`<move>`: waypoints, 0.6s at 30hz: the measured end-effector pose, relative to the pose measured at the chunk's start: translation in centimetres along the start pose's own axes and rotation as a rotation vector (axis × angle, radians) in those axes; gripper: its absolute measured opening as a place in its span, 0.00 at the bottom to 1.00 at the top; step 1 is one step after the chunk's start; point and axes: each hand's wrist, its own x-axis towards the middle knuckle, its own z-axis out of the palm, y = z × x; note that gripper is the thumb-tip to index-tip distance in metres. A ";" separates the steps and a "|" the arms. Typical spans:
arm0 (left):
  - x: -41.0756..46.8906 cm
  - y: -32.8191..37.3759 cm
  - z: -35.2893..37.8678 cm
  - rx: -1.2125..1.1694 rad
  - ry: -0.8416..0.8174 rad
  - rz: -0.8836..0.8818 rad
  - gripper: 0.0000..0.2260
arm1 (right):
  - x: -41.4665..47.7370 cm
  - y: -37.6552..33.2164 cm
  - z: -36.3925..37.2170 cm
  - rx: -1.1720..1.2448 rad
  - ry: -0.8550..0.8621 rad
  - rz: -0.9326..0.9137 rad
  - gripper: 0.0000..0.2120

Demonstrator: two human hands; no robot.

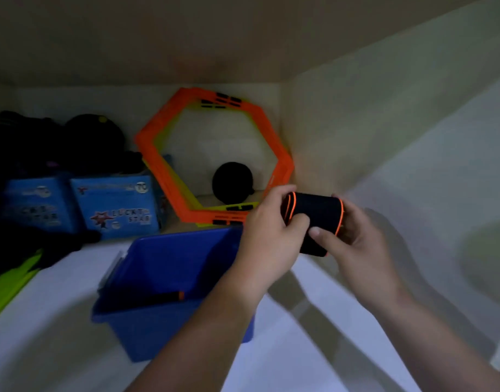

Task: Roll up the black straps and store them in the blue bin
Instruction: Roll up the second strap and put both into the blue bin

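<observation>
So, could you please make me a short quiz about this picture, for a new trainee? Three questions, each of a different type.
1. True or false: the left hand and the right hand both hold the rolled black strap.
2. Where is the black strap compared with the blue bin? A) lying inside it; B) in the air, to the right of its far corner; C) under it.
3. Fill in: the front hexagon ring leaning at the back is ____ in colour.

Key: 1 true; 2 B; 3 orange.
</observation>
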 end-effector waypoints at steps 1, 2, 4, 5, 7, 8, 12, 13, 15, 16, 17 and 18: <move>0.0 0.1 -1.6 0.031 -0.004 0.005 0.22 | 0.1 -0.5 1.0 0.067 -0.011 0.002 0.25; -0.1 0.0 -3.0 0.057 -0.008 0.002 0.21 | 0.2 -0.8 1.9 0.118 -0.027 0.003 0.23; -0.2 -0.8 -6.6 0.115 0.006 -0.025 0.21 | 0.3 -1.3 4.2 0.196 -0.088 0.013 0.20; -0.2 -1.5 -8.5 0.160 0.027 -0.036 0.21 | 0.2 -1.4 5.3 0.224 -0.118 0.026 0.18; -0.3 -3.3 -12.6 0.323 0.090 -0.053 0.22 | 0.1 -1.5 7.4 0.262 -0.167 0.050 0.17; -0.4 -4.4 -14.4 0.435 0.116 -0.070 0.22 | 0.1 -1.4 8.1 0.267 -0.182 0.057 0.18; -0.7 -9.5 -20.6 0.792 0.127 -0.371 0.27 | -0.5 -1.3 10.7 0.273 -0.243 0.079 0.18; -0.9 -10.6 -21.5 0.810 0.106 -0.456 0.29 | -0.7 -1.3 11.4 0.270 -0.256 0.081 0.18; -1.3 -12.3 -22.2 0.781 0.063 -0.569 0.30 | -1.1 -1.5 12.4 0.259 -0.283 0.083 0.18; -1.6 -12.9 -22.3 0.753 0.053 -0.596 0.29 | -1.3 -1.5 13.0 0.255 -0.297 0.084 0.18; -1.8 -13.4 -22.3 0.724 0.052 -0.612 0.28 | -1.5 -1.5 13.4 0.253 -0.310 0.084 0.18; -2.0 -13.9 -22.2 0.693 0.060 -0.617 0.28 | -1.6 -1.5 13.8 0.254 -0.322 0.086 0.18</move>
